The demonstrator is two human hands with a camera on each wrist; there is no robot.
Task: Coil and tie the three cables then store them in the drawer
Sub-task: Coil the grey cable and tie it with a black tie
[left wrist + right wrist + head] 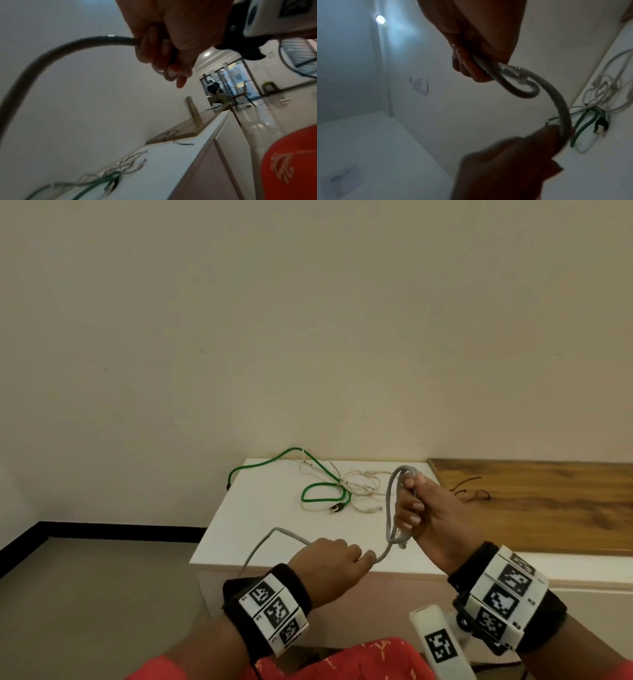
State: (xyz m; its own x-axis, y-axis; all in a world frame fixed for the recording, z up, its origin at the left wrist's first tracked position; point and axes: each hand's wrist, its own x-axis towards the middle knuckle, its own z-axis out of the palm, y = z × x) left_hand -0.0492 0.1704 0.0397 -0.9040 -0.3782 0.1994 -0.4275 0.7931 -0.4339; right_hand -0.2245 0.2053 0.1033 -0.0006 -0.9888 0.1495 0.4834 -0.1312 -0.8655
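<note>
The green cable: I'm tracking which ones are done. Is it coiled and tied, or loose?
Loose. The green cable sprawls across the white cabinet top, tangled with the white cable, with no tie visible around it.

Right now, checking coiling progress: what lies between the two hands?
Only a short span of the grey cable links left hand and right hand, per the head view.

Black wristbands (301,583) bearing white square-code tags (272,616); white wrist camera mount (442,642); red patterned garment (342,660).
</note>
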